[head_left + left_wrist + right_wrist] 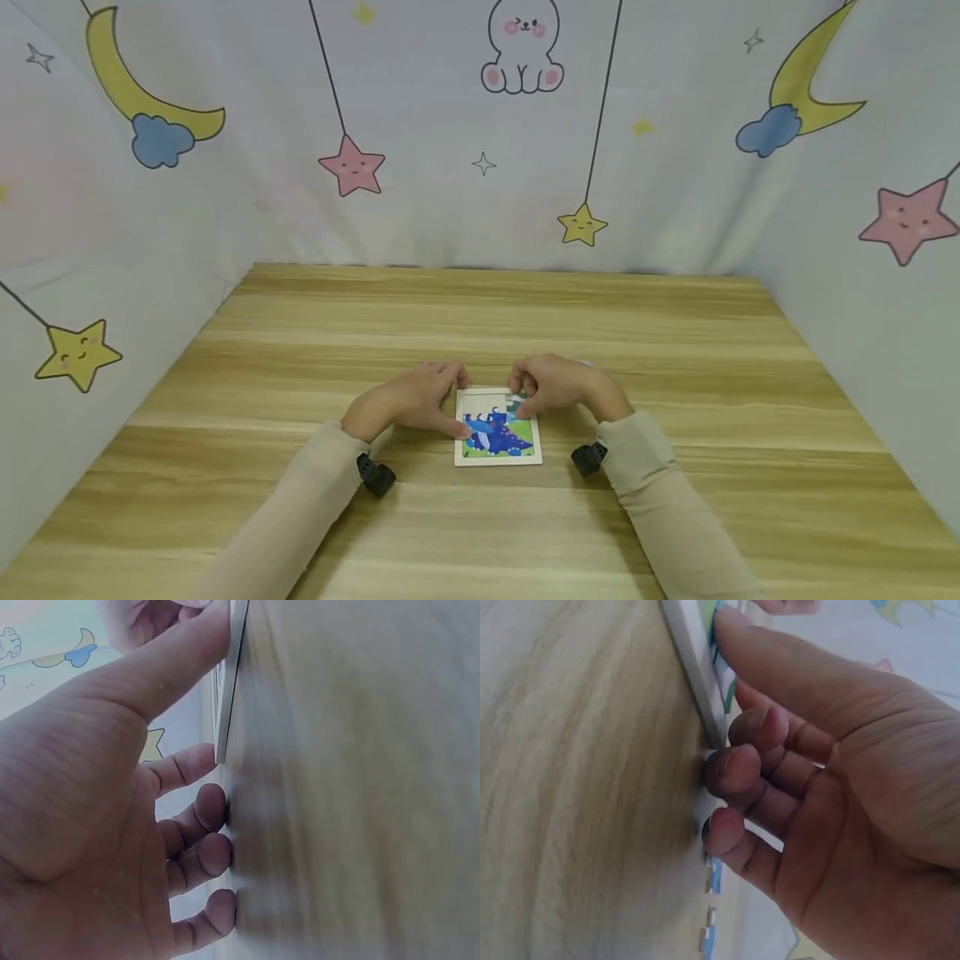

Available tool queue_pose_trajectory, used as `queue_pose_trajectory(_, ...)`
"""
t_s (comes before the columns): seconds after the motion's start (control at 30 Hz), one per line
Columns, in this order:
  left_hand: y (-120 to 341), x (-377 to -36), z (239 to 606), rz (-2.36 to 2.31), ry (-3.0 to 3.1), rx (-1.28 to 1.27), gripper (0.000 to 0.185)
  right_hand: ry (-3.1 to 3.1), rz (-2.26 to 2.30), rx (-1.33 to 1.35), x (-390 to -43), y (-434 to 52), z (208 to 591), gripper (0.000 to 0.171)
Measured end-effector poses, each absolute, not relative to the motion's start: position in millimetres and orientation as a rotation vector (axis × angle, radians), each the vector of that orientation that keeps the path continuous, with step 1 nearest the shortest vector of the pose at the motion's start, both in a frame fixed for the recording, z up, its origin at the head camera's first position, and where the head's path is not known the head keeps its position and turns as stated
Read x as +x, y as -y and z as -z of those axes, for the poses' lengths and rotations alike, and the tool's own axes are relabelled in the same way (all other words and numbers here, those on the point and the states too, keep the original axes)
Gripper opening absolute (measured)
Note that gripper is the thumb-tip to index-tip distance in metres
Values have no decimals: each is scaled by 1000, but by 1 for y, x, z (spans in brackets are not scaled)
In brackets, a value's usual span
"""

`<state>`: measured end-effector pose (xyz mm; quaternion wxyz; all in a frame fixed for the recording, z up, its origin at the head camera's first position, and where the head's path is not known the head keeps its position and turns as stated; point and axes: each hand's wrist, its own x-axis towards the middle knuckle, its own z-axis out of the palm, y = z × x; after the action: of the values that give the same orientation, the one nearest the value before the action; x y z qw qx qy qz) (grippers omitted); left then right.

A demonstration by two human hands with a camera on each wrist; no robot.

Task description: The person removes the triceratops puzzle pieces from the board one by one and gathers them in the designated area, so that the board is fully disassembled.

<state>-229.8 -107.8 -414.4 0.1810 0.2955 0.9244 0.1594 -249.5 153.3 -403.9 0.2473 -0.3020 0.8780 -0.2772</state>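
A small white-framed puzzle [498, 433] with a blue dinosaur picture lies flat on the wooden table [480, 325], between my two hands. My left hand [442, 400] rests at its left edge, thumb pressed on the picture, the other fingertips on the table. In the left wrist view my left hand [199, 701] has its thumb on the puzzle's frame [229, 697]. My right hand [536, 392] covers the puzzle's upper right corner. In the right wrist view my right hand [739, 675] presses its thumb on the puzzle's face beside the frame [694, 675], with its fingers bent and their tips on the wood.
Small loose pieces [711, 877] lie on the table under my right palm. Cloth walls [480, 167] printed with stars and moons close off the back and both sides. Bare wood stretches behind the hands and along the front edge.
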Motion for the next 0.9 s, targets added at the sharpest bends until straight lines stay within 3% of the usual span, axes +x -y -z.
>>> queue_pose_trajectory(0.2,108,-232,413,-469,-2614,857,67,-2410,752,-864,-249,-153,400,26)
queue_pose_trajectory(0.5,107,-232,413,-462,-2604,853,68,-2374,904,-976,-256,-173,392,5)
queue_pose_trajectory(0.9,110,-229,416,-503,-2592,840,68,-2541,1188,-611,-262,-263,382,18)
